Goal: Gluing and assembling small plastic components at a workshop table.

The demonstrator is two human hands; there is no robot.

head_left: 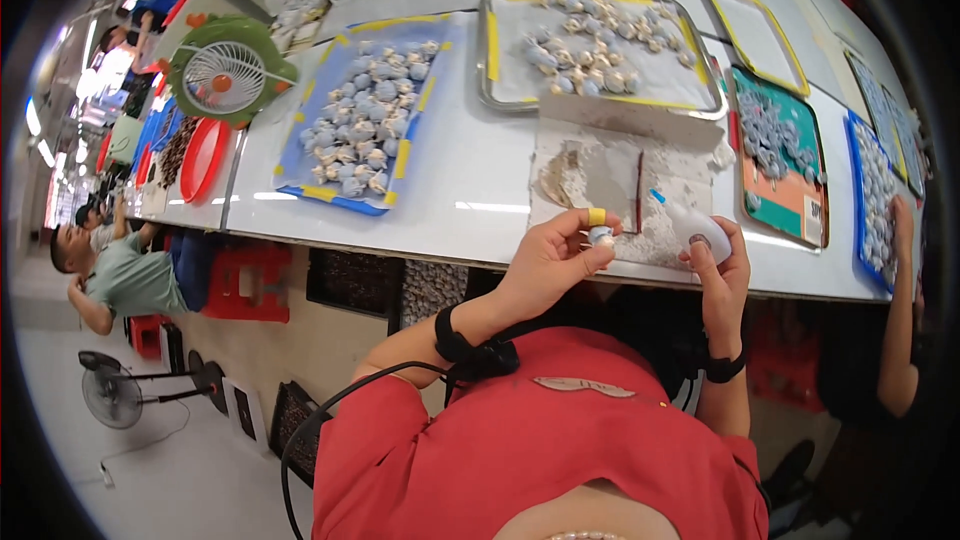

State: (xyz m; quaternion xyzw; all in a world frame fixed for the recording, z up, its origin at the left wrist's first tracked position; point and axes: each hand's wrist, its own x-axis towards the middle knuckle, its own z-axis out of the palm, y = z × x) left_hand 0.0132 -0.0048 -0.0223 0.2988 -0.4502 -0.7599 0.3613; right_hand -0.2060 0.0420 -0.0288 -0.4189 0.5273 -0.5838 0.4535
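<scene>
My left hand, with yellow tape round one finger, pinches a small grey-blue and cream figurine piece near the table's front edge. Closed round a white squeeze bottle with a thin blue tip, my right hand is just to the right of it. The bottle's tip points up and left, apart from the piece. Both hands are over a stained cardboard sheet, on which lies a dark reddish-brown stick.
A metal tray and a blue tray hold many similar pieces. To the right stand a green tray with grey-blue parts and a blue-rimmed tray, where another person's hand rests. A green fan is at the left.
</scene>
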